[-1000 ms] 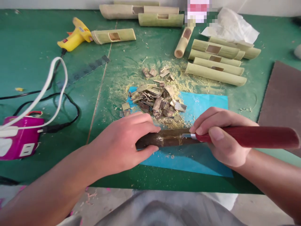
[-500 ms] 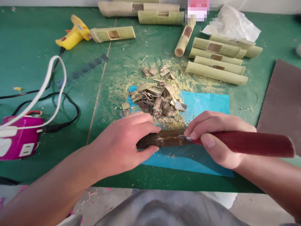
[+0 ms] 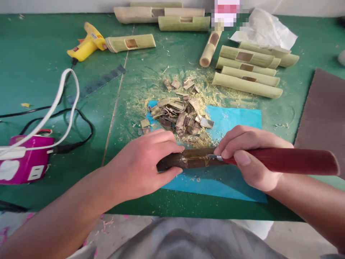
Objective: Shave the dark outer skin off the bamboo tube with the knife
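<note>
Holding a dark bamboo piece (image 3: 188,160) down on a blue sheet (image 3: 231,118), the left hand (image 3: 142,162) wraps over its left end, fingers curled across the top and thumb tucked against the near side. The bamboo piece lies flat, running left to right, at the near edge of the green table (image 3: 35,64), with pale cut marks across its middle. The right hand (image 3: 250,154) is closed around a knife with a red handle (image 3: 285,160), thumb pressed along the handle's near side and fingers folded over the top; the handle sticks out to the right, past the hand. The knife's short metal blade (image 3: 214,157) rests against the bamboo piece just right of the cut marks. Just beyond the bamboo piece sits a pile of chips (image 3: 180,113) on sawdust, partly covering the blue sheet's far left corner. Farther back to the right lie several pale bamboo tubes (image 3: 246,77) with square holes cut in them, side by side, and more tubes lie along the far edge. A yellow glue gun (image 3: 86,43) lies far left, its cord running toward a pink power strip (image 3: 25,163) at the near left. A brown board (image 3: 323,104) lies at the right edge.
</note>
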The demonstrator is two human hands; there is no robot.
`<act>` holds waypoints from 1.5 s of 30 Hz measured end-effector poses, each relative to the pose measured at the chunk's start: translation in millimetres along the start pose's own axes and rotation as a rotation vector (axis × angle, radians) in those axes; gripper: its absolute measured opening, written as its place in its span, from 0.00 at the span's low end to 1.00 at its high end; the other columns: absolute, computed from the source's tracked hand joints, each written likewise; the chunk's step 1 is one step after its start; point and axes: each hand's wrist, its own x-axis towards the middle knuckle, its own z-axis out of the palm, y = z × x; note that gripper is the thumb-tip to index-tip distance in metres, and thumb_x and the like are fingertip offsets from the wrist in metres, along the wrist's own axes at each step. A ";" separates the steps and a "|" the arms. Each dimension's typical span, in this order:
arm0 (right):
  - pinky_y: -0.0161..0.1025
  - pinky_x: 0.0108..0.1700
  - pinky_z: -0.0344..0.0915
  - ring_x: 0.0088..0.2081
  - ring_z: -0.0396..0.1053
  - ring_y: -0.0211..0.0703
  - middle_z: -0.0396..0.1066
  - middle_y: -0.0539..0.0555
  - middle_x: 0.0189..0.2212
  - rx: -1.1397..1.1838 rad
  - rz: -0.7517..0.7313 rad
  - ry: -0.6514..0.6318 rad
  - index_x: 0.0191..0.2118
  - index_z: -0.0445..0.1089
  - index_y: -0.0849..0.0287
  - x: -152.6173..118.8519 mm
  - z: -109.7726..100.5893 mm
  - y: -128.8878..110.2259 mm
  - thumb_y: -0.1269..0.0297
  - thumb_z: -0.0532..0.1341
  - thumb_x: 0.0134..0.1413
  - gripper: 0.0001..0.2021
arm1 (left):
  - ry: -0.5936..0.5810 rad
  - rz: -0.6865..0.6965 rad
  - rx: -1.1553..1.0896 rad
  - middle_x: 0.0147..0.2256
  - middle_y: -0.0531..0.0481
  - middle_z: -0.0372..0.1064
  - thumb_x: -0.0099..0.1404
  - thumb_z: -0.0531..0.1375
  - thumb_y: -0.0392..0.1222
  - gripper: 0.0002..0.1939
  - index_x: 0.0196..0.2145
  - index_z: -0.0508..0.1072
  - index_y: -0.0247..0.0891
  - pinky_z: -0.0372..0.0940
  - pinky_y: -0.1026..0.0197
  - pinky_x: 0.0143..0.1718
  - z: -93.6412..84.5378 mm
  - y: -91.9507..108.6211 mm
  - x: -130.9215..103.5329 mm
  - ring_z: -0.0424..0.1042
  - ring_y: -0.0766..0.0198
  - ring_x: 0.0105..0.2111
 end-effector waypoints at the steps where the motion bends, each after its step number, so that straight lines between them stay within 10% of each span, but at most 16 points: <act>1: 0.35 0.30 0.75 0.29 0.78 0.38 0.78 0.52 0.27 -0.018 0.000 -0.031 0.30 0.76 0.56 2.4 -1.2 -2.4 0.71 0.63 0.60 0.08 | -0.002 0.003 0.003 0.39 0.45 0.74 0.68 0.62 0.43 0.11 0.47 0.77 0.38 0.69 0.54 0.41 0.1 0.4 0.2 0.74 0.55 0.41; 23: 0.32 0.32 0.75 0.30 0.79 0.37 0.78 0.51 0.28 -0.106 -0.053 -0.015 0.34 0.73 0.54 13.5 -12.8 -24.4 0.71 0.63 0.62 0.06 | 0.009 -0.041 0.034 0.45 0.43 0.77 0.69 0.62 0.39 0.10 0.48 0.75 0.37 0.74 0.52 0.45 -0.6 9.0 -2.9 0.77 0.54 0.44; 29: 0.37 0.40 0.78 0.37 0.79 0.41 0.78 0.55 0.37 -0.225 -0.054 0.030 0.44 0.73 0.58 10.5 4.8 -36.1 0.68 0.66 0.61 0.06 | 0.323 0.157 -0.035 0.47 0.42 0.76 0.69 0.66 0.44 0.18 0.53 0.73 0.37 0.75 0.55 0.49 -2.8 27.3 2.0 0.78 0.56 0.46; 34: 0.43 0.34 0.76 0.41 0.79 0.51 0.78 0.65 0.45 -0.652 -0.146 0.021 0.61 0.64 0.65 3.2 21.9 -39.3 0.51 0.48 0.74 0.24 | 0.478 0.344 -0.116 0.47 0.41 0.76 0.69 0.65 0.55 0.25 0.57 0.71 0.37 0.75 0.60 0.46 -1.8 47.5 11.1 0.77 0.58 0.45; 40: 0.43 0.35 0.75 0.41 0.78 0.51 0.76 0.67 0.49 -0.902 -0.070 -0.023 0.70 0.51 0.68 -1.5 40.6 -39.4 0.60 0.49 0.73 0.26 | 0.646 0.336 0.097 0.38 0.45 0.77 0.65 0.68 0.58 0.22 0.47 0.77 0.39 0.71 0.55 0.42 9.0 52.5 14.3 0.76 0.58 0.37; 45: 0.44 0.36 0.77 0.44 0.78 0.53 0.74 0.67 0.55 -0.851 0.032 -0.077 0.69 0.53 0.65 -5.7 43.9 -36.1 0.59 0.59 0.66 0.31 | 0.729 0.127 -0.246 0.33 0.49 0.79 0.63 0.71 0.46 0.12 0.43 0.82 0.41 0.70 0.59 0.39 22.1 45.6 4.5 0.74 0.61 0.32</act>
